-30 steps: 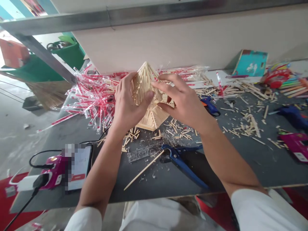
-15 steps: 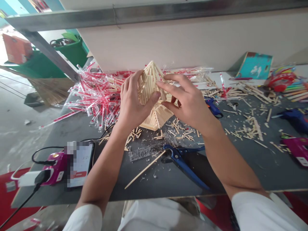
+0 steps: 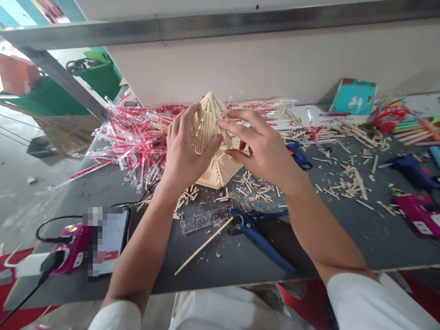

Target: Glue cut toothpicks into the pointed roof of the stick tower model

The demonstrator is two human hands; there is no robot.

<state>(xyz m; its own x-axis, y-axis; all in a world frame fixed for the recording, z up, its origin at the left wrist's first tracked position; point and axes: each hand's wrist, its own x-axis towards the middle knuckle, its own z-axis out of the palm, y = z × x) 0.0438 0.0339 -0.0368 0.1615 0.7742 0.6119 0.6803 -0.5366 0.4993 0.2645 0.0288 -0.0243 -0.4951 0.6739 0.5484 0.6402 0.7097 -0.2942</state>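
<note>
A pointed model made of wooden sticks (image 3: 207, 128) stands at the middle of the table, its rows of sticks rising to a peak above a wider sloping base (image 3: 220, 172). My left hand (image 3: 184, 144) wraps around the left side of the upper part, thumb across the front. On the right side, my right hand (image 3: 263, 144) holds the same part with bent fingers, the index fingertip on the front sticks. Both palms hide portions of the model. Nearer to me lie blue cutters (image 3: 256, 233), a clear ruler (image 3: 197, 223) and one long stick (image 3: 203, 246).
Red-and-clear plastic wrappers (image 3: 134, 137) are heaped at the back left. A phone (image 3: 112, 243) and a purple power strip (image 3: 74, 243) with cables occupy the front left. Cut stick pieces (image 3: 350, 183) litter the right, near a blue glue gun (image 3: 414, 169). A metal bar (image 3: 220, 30) crosses behind.
The view has shifted slightly, so most things appear a little further left and lower. Both hands keep nearly the same hold on the stick model.
</note>
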